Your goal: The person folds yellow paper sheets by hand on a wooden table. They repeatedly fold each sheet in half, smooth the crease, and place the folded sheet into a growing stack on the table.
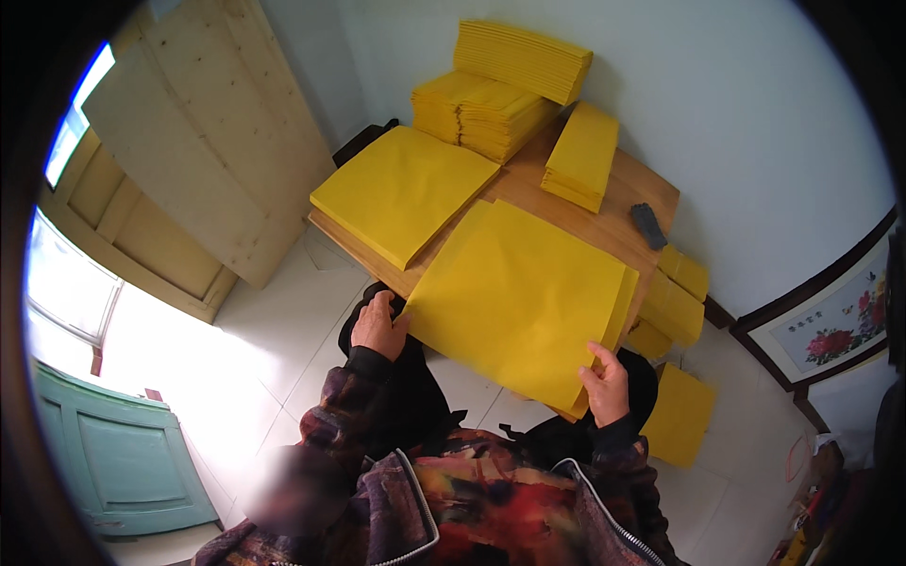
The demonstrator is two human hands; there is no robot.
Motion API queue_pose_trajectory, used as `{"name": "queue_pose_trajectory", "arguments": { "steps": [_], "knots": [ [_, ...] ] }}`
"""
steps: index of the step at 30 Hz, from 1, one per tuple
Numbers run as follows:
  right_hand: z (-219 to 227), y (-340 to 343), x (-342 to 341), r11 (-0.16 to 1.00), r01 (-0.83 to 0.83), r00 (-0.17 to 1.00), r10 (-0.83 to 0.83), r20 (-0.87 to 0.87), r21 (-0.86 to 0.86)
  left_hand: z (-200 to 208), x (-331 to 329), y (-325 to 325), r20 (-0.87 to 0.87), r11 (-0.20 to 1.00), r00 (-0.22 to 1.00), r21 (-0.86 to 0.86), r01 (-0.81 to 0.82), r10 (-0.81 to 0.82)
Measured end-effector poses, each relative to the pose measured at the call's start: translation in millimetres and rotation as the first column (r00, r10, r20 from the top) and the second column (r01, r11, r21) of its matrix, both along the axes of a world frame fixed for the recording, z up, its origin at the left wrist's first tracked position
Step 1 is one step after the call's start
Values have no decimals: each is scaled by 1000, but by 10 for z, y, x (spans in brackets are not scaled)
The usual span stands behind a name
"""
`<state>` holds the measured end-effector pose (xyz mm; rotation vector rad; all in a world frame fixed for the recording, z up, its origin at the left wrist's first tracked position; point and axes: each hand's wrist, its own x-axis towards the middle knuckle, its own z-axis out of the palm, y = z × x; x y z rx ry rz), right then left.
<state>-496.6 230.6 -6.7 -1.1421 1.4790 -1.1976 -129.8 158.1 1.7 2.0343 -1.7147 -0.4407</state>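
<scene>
A large yellow felt-like sheet lies flat at the table's near side, with more yellow layers showing at its right edge. At its left corner is my left hand, fingers loosely bent and thumb apart, the thumb by the sheet's edge. My right hand is at the lower right edge, thumb and forefinger curved and apart over the yellow material. Neither hand shows a clear grip. To the left lies a flat stack of similar yellow sheets.
The wooden table also carries folded yellow bundles, a narrow yellow stack and a dark grey object. More yellow bundles are low at the right. Wooden boards lean left; a framed flower picture stands right.
</scene>
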Motion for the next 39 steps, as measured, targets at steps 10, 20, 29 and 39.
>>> {"name": "queue_pose_trajectory", "arguments": {
  "steps": [10,20,29,39],
  "knots": [
    [-87,47,-71,999,34,992,-38,-119,-33,-185,-53,-154,-224,998,974,-64,28,-41],
    [-146,97,-93,995,76,991,-82,-107,-61,-207,-156,-263,-278,981,955,-190,48,-101],
    [-160,139,-156,996,71,985,-79,-151,-55,-233,-222,-306,-235,970,963,-232,79,-135],
    [-102,125,-161,995,95,988,-92,-124,19,-269,-229,-311,-228,978,968,-202,59,-105]
  ]
}}
